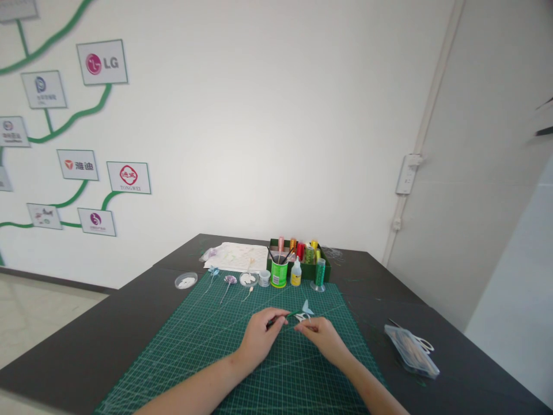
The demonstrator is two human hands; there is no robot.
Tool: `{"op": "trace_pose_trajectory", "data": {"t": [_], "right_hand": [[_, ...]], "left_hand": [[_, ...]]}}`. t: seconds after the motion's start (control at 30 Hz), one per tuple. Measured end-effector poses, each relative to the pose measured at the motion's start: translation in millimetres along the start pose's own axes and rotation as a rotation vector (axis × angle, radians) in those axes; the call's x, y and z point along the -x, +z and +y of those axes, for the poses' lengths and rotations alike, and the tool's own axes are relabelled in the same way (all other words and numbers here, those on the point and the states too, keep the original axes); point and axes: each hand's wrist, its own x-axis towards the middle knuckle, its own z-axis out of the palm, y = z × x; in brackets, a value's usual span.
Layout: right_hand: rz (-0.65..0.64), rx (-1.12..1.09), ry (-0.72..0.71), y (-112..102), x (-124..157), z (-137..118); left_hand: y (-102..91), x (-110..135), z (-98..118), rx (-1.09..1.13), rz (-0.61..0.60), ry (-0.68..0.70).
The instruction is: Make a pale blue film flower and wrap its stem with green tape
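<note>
My left hand (262,334) is closed in a pinch on a thin green stem (288,316) that lies across the middle of the green cutting mat (207,346). My right hand (322,334) is closed too, pinching the same stem just below its small pale blue flower head (307,308). Both hands hover close together, a little above the mat. Whether a thread runs between the fingers is too fine to tell.
Behind the mat stand a green box of coloured thread spools (302,253), a green cup with brushes (279,272), a yellow glue bottle (296,273), small dishes (186,281), finished flowers (229,280) and white paper (237,256). A clear box with scissors (410,349) lies right. The dark table (108,340) meets a white wall.
</note>
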Motion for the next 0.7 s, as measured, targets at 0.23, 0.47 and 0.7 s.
{"op": "trace_pose_trajectory", "data": {"t": [0.23, 0.47, 0.7], "right_hand": [[0.132, -0.225, 0.158, -1.7, -6.8, 1.7], [0.229, -0.251, 0.191, -6.1, -6.9, 2.6], [0.285, -0.003, 0.059, -6.4, -0.9, 1.6]], "left_hand": [[-4.9, -6.2, -6.0, 0.032, 0.070, -0.068], [-4.5, -12.6, -17.7, 0.102, 0.073, -0.131], [-3.3, -13.0, -18.9, 0.149, 0.022, -0.160]]}}
